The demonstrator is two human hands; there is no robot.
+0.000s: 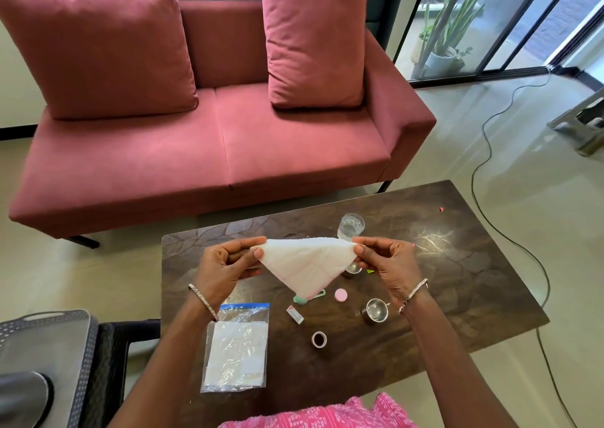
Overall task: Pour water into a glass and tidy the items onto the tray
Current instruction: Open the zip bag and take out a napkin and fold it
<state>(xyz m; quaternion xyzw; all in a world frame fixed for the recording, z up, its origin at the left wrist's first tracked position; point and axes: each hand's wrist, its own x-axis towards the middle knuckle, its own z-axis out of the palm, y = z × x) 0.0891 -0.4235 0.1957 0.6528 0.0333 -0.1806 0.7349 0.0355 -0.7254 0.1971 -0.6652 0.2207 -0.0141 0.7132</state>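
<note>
White napkin (pixel 304 264), folded to a triangle, hangs point-down between both hands above the dark table (pixel 457 280). Left hand (pixel 225 264) pinches the napkin's left corner: the thumb (pixel 258 252) presses on the near face, the other fingers curl behind the cloth. Right hand (pixel 389 264) pinches the right corner the same way, thumb tip in front and fingers bent behind. The top edge runs taut from one hand to the other.

Just beyond the right hand's fingertips stands the glass (pixel 350 226), upright on the table with water in it. Below the napkin's tip lie a pink lid (pixel 340 294), a small box (pixel 295 314) and a tape roll (pixel 319 339). A steel cup (pixel 376 310) sits near the right wrist. A zip bag (pixel 237 346) with white sheets inside lies flat by the left forearm. The grey tray (pixel 42 339) rests off the table, far left, well apart from everything.
</note>
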